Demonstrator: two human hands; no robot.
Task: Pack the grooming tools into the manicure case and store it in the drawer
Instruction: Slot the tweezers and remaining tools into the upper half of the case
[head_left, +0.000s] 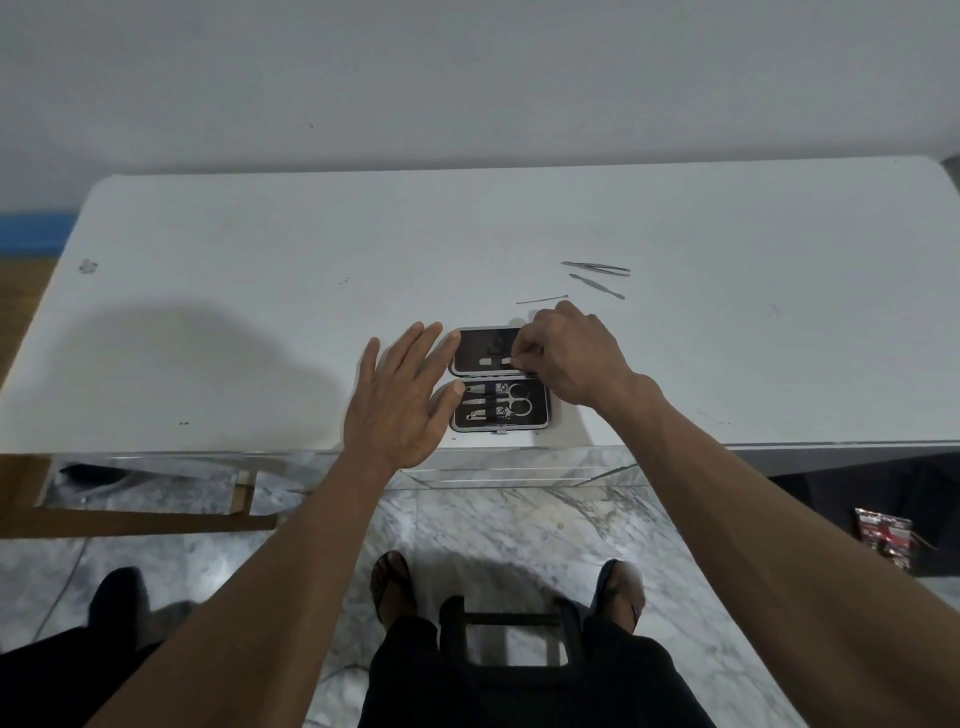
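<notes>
A black manicure case (540, 410) lies open near the front edge of the white table (260, 291). Its near half holds small scissors (514, 406), clippers and other metal tools. My left hand (400, 400) rests flat with spread fingers against the case's left side. My right hand (566, 358) is over the far half, with fingertips pinched on a small metal tool (498, 360) being set into that half. Beyond the case lie tweezers (597, 267), a flat metal pusher (597, 286) and a thin metal pick (543, 300), all loose on the table.
A mirrored drawer front (509, 470) runs under the table edge below the case. A wooden frame (156, 519) stands at lower left. A red packet (883, 538) lies on the marble floor at right. My legs and a black stool are below.
</notes>
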